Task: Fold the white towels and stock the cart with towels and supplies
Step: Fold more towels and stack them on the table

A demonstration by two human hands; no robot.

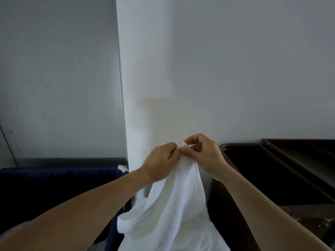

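A white towel [174, 205] hangs in front of me, bunched at its top and spreading wide toward the bottom edge of the view. My left hand [160, 161] pinches the towel's upper edge from the left. My right hand [204, 153] pinches the same edge from the right, thumb and fingers curled on the cloth. The two hands meet at the towel's top, raised before a white wall corner. The towel's lower part runs out of view.
A dark blue fabric bin [54, 187] stands at the lower left, with a bit of white cloth [123, 167] at its rim. A dark brown cart [272, 178] with metal-edged shelves stands at the right. A white wall pillar [145, 87] rises straight ahead.
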